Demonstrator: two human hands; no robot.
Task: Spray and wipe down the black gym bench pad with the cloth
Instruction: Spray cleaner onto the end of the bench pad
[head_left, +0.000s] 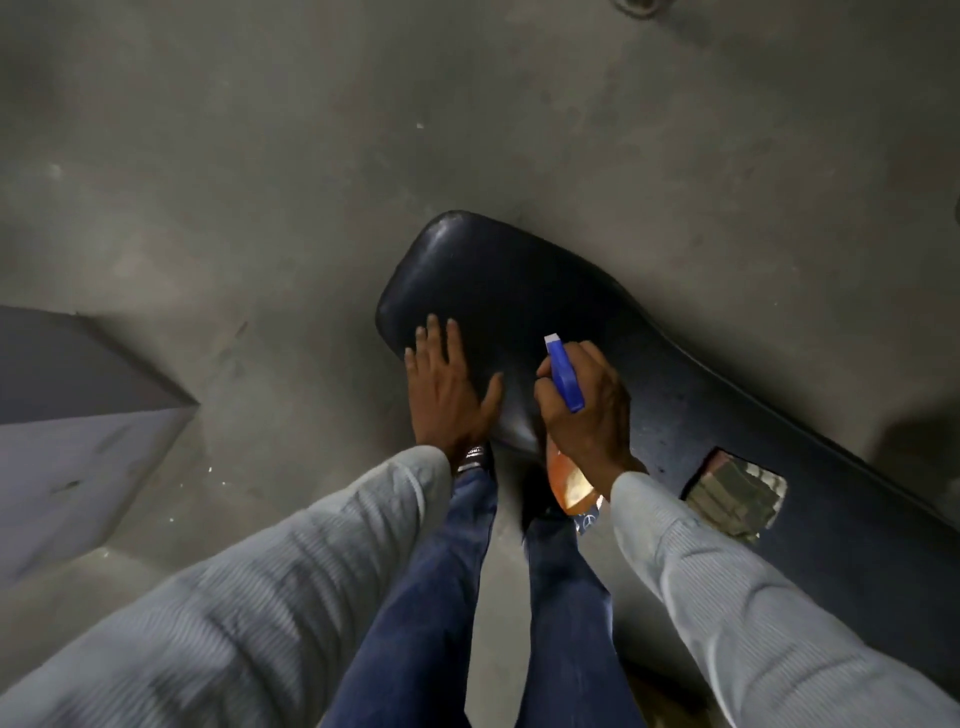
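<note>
— Where is the bench pad (519, 291) in the head view?

— Middle of the frame, black and glossy, running off to the lower right above the grey floor (260, 156).

— And the hands?

— The left hand (447, 387) lies flat on the pad's near end, fingers straight and spread. The right hand (587, 410) has its fingers wrapped round a spray bottle (566, 379) — blue head, orange liquid — nozzle aimed over the pad.

— The cloth?

— A folded patterned piece (735, 493) rests on the pad, just beside the right sleeve (727, 571).
</note>
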